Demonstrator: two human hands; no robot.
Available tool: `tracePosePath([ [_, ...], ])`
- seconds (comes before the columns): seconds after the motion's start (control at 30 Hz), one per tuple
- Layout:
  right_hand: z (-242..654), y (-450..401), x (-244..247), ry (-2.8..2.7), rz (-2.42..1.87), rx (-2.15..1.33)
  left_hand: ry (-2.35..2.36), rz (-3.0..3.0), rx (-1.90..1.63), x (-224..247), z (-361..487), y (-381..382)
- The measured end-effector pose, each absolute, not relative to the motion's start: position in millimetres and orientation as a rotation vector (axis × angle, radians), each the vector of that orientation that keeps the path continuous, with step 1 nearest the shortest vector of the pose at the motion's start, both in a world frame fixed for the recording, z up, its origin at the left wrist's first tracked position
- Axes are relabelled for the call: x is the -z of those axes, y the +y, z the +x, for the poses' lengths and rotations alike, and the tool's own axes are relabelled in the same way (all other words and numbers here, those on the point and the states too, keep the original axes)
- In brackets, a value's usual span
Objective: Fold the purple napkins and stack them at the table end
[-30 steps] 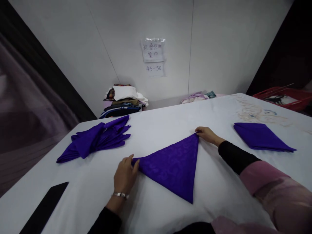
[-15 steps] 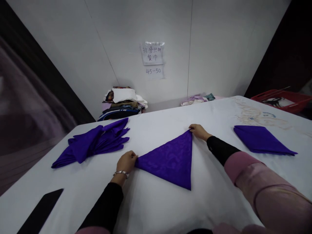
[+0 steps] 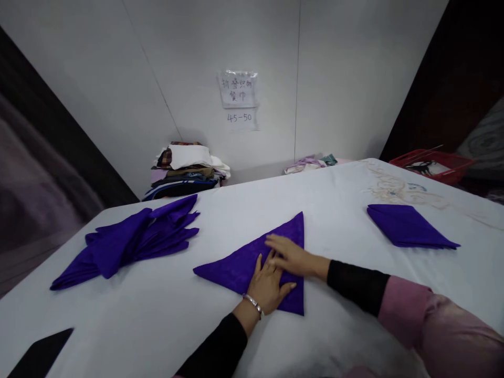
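A purple napkin [image 3: 232, 270], folded into a triangle, lies flat in front of me with one corner to the left and another at the top right. My left hand [image 3: 268, 289], a silver bracelet at its wrist, rests palm down on the cloth with the fingers spread. Over its fingertips reaches my right hand [image 3: 289, 256], fingers stretched out across the napkin and slightly blurred. Neither hand grips the fabric. Part of the napkin's middle is hidden under both hands.
A loose heap of purple napkins [image 3: 129, 239] lies on the left of the white-covered table [image 3: 157, 320]. At right sits a folded purple napkin [image 3: 409, 227]. A black flat piece [image 3: 41, 354] is at lower left. Folded clothes [image 3: 187, 170] and a red basket [image 3: 452, 167] stand behind.
Both hands have let go of the napkin's left and upper right corners and moved inward onto its middle. The triangle now lies flat on the table. The view has shifted slightly.
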State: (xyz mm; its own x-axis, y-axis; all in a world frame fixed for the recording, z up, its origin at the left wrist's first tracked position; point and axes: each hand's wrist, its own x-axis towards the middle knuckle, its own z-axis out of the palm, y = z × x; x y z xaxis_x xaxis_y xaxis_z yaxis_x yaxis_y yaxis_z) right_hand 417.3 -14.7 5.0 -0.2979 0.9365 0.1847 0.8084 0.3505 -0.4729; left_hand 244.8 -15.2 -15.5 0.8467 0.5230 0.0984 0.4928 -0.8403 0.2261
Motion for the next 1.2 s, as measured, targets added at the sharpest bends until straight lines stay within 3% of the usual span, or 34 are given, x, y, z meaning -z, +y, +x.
tracePosePath([
  [0.13,409,-30,3,-2.414,-1.426,-0.601,0.798,2.829,-0.255,19,242,-13],
  [0.4,484,30,14,-2.359,-1.84,-0.245,0.806,2.895,-0.244,18,242,-14],
  [0.77,509,57,3,-2.039,-2.238,-0.154,0.831,2.788,-0.249,11,244,-18],
  [1.0,406,-6,8,-2.356,-1.617,-0.185,0.839,2.78,-0.302,4,244,-27],
  [1.2,395,-35,35,-2.227,-1.705,-0.306,0.959,2.719,-0.408,-5,245,-34],
])
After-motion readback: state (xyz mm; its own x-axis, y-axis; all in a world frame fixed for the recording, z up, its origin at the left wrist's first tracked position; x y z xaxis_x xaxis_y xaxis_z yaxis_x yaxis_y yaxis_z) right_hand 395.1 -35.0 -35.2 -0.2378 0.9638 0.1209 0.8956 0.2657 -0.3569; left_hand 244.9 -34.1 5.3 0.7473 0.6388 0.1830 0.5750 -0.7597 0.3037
